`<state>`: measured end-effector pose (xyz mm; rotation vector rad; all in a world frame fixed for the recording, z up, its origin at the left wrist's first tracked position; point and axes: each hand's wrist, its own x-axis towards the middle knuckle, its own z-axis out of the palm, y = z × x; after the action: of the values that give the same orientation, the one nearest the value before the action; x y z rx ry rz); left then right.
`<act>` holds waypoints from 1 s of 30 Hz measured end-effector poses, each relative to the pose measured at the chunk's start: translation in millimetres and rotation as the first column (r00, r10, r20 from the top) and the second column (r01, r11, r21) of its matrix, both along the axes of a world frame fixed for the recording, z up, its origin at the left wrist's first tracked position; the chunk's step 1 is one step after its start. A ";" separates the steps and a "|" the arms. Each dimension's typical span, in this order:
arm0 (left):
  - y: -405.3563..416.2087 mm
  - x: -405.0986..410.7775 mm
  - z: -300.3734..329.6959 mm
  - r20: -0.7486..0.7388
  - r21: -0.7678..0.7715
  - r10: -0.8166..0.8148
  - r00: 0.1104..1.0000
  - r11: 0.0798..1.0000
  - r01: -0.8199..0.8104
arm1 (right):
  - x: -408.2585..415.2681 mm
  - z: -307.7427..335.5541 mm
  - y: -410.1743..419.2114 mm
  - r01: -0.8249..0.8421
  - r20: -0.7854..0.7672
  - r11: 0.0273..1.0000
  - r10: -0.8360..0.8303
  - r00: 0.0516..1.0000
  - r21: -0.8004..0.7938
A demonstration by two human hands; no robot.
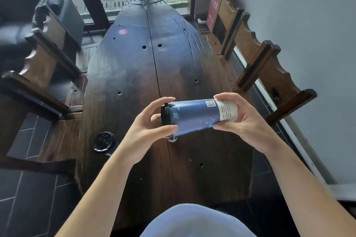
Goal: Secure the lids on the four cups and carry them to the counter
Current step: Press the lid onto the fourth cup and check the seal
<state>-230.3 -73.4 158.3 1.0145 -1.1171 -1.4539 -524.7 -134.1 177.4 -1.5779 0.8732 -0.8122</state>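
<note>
Blue cup (194, 116) held sideways above the dark table (134, 67). Left hand (148, 129) clamped around its black lid (164, 114), right hand (242, 119) gripping the base: likely bracing to press the lid home. Second lidded cup (104, 142) stands near the table's left edge

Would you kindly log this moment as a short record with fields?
held item: blue cup, lying sideways above the table
lid: black lid on the cup's left end
left hand: grips the lid end
right hand: grips the white base end
other cup: lidded cup standing on the dark wooden table, left of the hands
table mark: red sticker reading 6
</note>
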 end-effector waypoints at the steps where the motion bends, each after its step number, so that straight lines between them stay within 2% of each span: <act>1: 1.3 0.8 -0.2 0.005 0.000 -0.008 1.000 1.000 0.008 | 0.0 -2.1 2.8 0.009 0.004 1.000 -0.009 1.000 -0.002; 7: 5.0 -11.8 -0.3 0.039 -0.031 0.020 0.999 0.999 -0.019 | -10.4 -17.3 1.1 -0.027 0.046 0.999 0.025 0.999 0.027; 14: -3.8 -60.4 -1.8 0.059 0.066 0.150 0.987 0.986 -0.153 | -50.8 -29.7 -39.7 -0.122 0.101 0.990 0.114 0.988 0.074; 19: -15.8 -101.5 -4.5 0.154 -0.009 0.203 0.967 0.979 -0.204 | -86.7 -33.3 -73.0 -0.188 0.110 0.974 0.175 0.978 0.129; 23: -20.8 -121.1 -10.2 0.166 -0.010 0.263 0.950 0.964 -0.265 | -100.8 -32.4 -85.5 -0.234 0.140 0.964 0.217 0.966 0.122; 26: -24.7 -128.5 -12.8 0.123 0.038 0.257 0.958 0.964 -0.264 | -105.0 -30.0 -90.3 -0.185 0.080 0.983 0.183 0.980 0.019; 30: -29.5 -123.0 -12.4 0.130 0.009 0.177 0.976 0.984 -0.180 | -108.3 -29.9 -92.9 -0.187 0.119 0.980 0.179 0.977 0.067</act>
<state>-353.2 -102.9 145.9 1.2066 -1.0739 -1.2734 -633.0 -227.0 147.5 -1.5041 0.6594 -0.7194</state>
